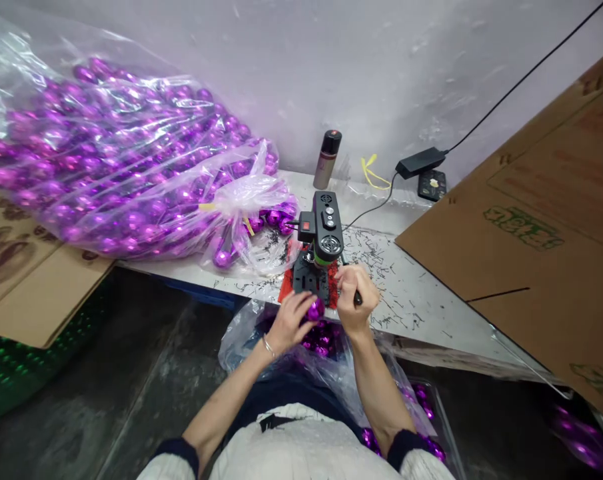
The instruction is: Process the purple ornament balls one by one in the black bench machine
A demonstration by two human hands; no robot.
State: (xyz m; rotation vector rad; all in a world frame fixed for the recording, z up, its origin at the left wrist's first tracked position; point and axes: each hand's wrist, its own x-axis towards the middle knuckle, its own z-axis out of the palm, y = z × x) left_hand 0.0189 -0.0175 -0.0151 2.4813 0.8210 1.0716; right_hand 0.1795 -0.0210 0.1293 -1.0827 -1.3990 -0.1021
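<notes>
My left hand (292, 319) is closed on a shiny purple ball (315, 309), which it holds at the base of a small black bench machine (321, 247). My right hand (355, 293) is closed round the machine's black lever handle (358, 299) just to the right of it. The machine stands on a red mat (286, 288) at the front edge of a white table (411, 293). Below my hands, an open clear bag of more purple balls (326, 341) rests in my lap.
A large clear bag full of purple balls (116, 167) lies on the table's left. Cardboard sheets (546, 227) lean at the right and left. A spray can (327, 159), a power adapter (421, 162) and cable sit by the wall. Small dark scraps litter the table.
</notes>
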